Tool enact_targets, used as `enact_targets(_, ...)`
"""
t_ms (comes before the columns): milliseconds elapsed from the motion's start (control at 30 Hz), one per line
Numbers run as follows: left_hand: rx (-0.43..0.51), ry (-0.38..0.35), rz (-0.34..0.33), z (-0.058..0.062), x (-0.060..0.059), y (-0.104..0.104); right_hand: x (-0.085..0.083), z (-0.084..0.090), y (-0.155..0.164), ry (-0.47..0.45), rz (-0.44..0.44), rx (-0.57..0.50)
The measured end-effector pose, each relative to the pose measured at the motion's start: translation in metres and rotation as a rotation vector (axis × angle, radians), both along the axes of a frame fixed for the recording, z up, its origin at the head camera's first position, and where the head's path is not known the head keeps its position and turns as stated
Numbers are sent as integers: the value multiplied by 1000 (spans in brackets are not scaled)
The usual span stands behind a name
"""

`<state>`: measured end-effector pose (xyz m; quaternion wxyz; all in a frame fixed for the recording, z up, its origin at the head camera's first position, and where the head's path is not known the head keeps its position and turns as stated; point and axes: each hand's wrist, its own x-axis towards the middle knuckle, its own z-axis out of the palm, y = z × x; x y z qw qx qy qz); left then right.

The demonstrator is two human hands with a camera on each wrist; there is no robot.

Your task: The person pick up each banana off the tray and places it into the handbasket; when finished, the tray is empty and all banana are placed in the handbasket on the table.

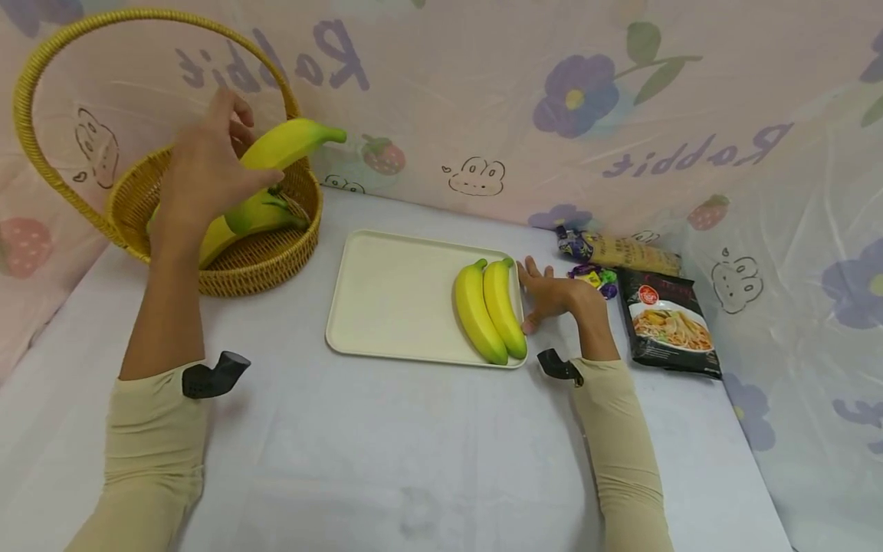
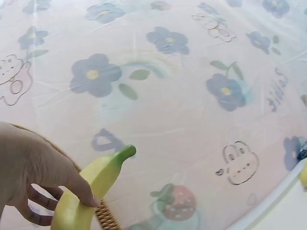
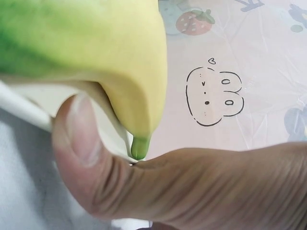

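A white-covered table (image 1: 414, 445) fills the lower part of the head view, backed by a pale curtain (image 1: 552, 115) printed with flowers, strawberries and the word "Rabbit". At the right of the frame, a dark noodle packet (image 1: 667, 326) is seen lying flat, with a longer beige packet (image 1: 621, 251) above it and a few wrapped sweets (image 1: 595, 276) between the two. A cream tray (image 1: 396, 295) is placed at the centre of the frame, and two yellow bananas (image 1: 491, 310) are laid side by side along its right edge. A woven basket (image 1: 234, 261) with a tall arched handle is set at the upper left; another banana (image 1: 237, 224) is seen lying inside it, partly covered by the raised hand.

The left hand (image 1: 203, 172) is held over the basket, and a lifted banana (image 1: 286, 143) is gripped in it, thumb (image 2: 72, 184) curled over the top and fingers wrapped beneath, the green stem pointing to the upper right, clear of the basket rim. The right hand (image 1: 552, 295) is rested on the table just right of the tray, fingers loosely extended; its thumb (image 3: 79, 139) is pressed against the tray edge beside the tip of the nearer banana, and nothing is grasped.
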<state>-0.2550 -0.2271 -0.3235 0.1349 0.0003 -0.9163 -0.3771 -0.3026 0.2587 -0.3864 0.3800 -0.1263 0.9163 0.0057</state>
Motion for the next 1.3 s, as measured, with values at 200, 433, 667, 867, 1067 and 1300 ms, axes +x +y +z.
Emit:
enact_targets(200,-99,-47,113,-4,4,-37,1,0,-1,4,4,-2)
enact_targets(433,-209,-28,206,-18,-2,-60,0,0,0,6,7,-11)
enact_targets(667,-234,-121,197,-39,-14,-75,1,-1,-1,8,6,-13)
enact_targets(867,-222,-144,151,-57,-25,-84,1,-2,-2,11,10,1)
enact_targets(1067,-181,-204,167,-65,-27,-88,1,-1,-3,0,-2,-1)
enact_targets(1300,-147,-174,202,-65,-28,-89,1,-1,-2,2,-14,8)
